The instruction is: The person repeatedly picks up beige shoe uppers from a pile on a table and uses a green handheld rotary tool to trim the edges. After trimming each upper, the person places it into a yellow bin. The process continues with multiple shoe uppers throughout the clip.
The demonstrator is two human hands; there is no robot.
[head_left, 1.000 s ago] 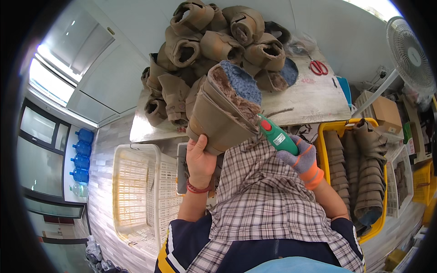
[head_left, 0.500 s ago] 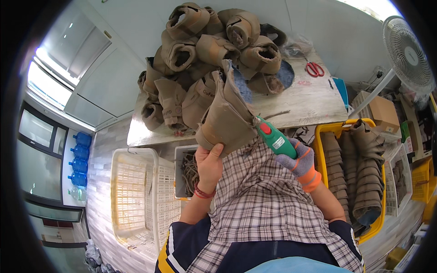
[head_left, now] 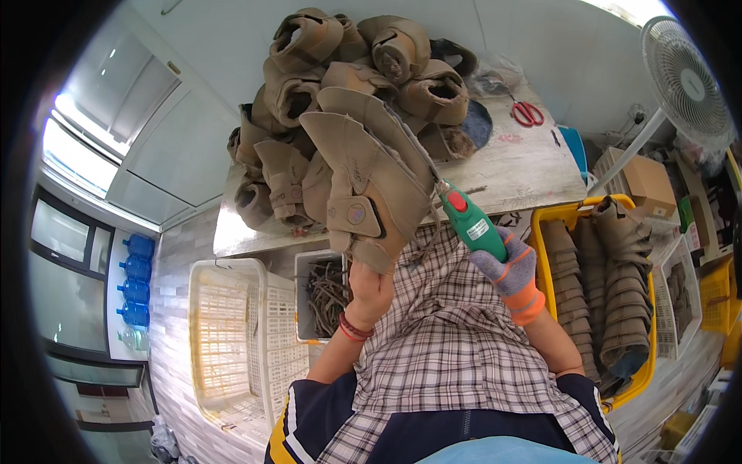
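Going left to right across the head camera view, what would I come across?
Blue water jugs, white plastic basket, gray bin, bare left hand, green handheld tool, yellow crate, fan.

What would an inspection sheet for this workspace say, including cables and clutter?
Surface: pale tabletop, marked and stained.
Job's things: brown boot upper with strap; green tool, tip at the upper's edge.
Clutter: piled uppers, red-handled scissors and clear plastic bag on the tabletop; strips in grey bin.
Grips: bare left grip holds boot upper from below; gloved right grip closed around green tool.
Cables: none clearly seen; wall socket too small to judge.
Surroundings: standing fan, white basket left, yellow crate of stacked uppers right, blue bottles far left.
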